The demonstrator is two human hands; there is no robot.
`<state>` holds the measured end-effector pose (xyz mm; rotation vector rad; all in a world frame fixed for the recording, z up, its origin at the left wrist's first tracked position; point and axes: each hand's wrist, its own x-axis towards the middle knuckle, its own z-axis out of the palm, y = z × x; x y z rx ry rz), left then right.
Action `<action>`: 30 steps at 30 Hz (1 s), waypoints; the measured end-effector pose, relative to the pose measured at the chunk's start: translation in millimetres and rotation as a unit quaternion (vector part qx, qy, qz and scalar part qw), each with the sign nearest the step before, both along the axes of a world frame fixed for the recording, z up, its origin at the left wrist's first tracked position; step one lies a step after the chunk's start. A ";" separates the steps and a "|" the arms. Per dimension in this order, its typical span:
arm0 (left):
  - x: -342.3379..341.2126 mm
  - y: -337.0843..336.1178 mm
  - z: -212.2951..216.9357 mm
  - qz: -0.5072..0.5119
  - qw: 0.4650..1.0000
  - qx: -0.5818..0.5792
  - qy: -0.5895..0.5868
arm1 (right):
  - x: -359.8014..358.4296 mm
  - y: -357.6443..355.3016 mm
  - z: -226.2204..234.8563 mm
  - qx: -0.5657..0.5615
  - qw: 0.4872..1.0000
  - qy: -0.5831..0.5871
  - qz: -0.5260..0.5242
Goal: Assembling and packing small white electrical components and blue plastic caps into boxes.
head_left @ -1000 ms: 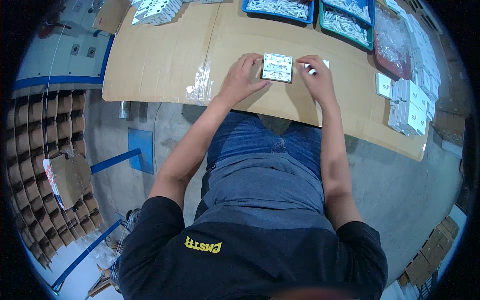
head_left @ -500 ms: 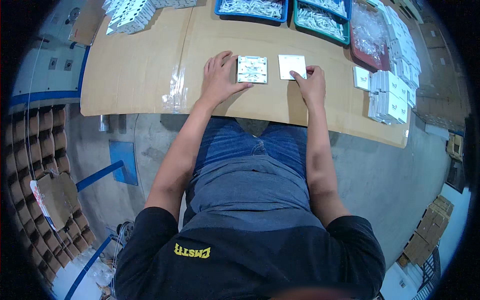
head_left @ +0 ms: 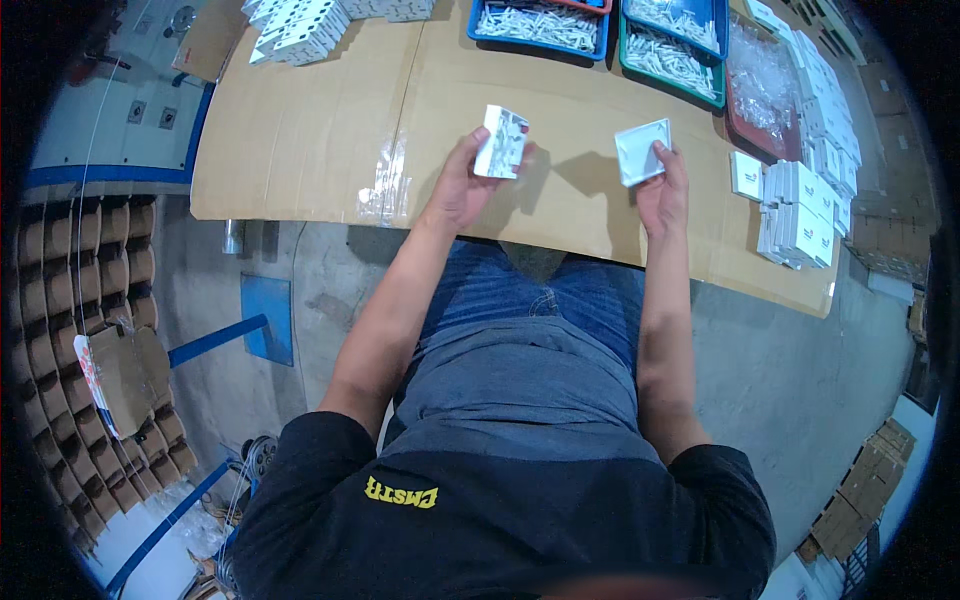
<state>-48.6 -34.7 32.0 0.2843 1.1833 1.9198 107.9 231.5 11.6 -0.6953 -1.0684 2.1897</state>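
Note:
Raised over the cardboard-covered table, my left hand point(head_left: 462, 188) is closed round a white square switch module point(head_left: 502, 144). The module is tilted, with its detailed inner face showing and fingertips at its far edge. Farther right, my right hand point(head_left: 662, 190) pinches a thin white square cover plate point(head_left: 642, 154) by its right side, thumb on top. The plate is tilted, and a raised rim runs round its face. The two parts are held apart, a gap of bare cardboard between them.
Along the far edge stand a blue tray point(head_left: 470, 30) and a green tray point(head_left: 672, 92) of small white pieces, and a red tray point(head_left: 757, 142) of clear plastic bags. White square units point(head_left: 800, 215) are stacked at the right, more white blocks point(head_left: 300, 32) at the far left.
Both hands have lifted their parts off the table. The module and the cover plate, flat before, are now tilted in my grasp. The view has shifted slightly.

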 end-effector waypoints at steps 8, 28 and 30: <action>28.4 7.9 0.9 -0.035 0.930 0.206 -0.303 | -10.2 -41.2 33.2 -0.251 0.944 0.156 0.146; 45.6 7.2 4.8 -0.053 0.963 0.080 -0.250 | -17.4 -66.3 43.0 -0.028 0.965 0.039 0.256; 50.8 8.7 19.3 -0.036 0.966 0.060 -0.248 | -17.4 -81.8 52.0 0.479 0.853 -0.109 0.180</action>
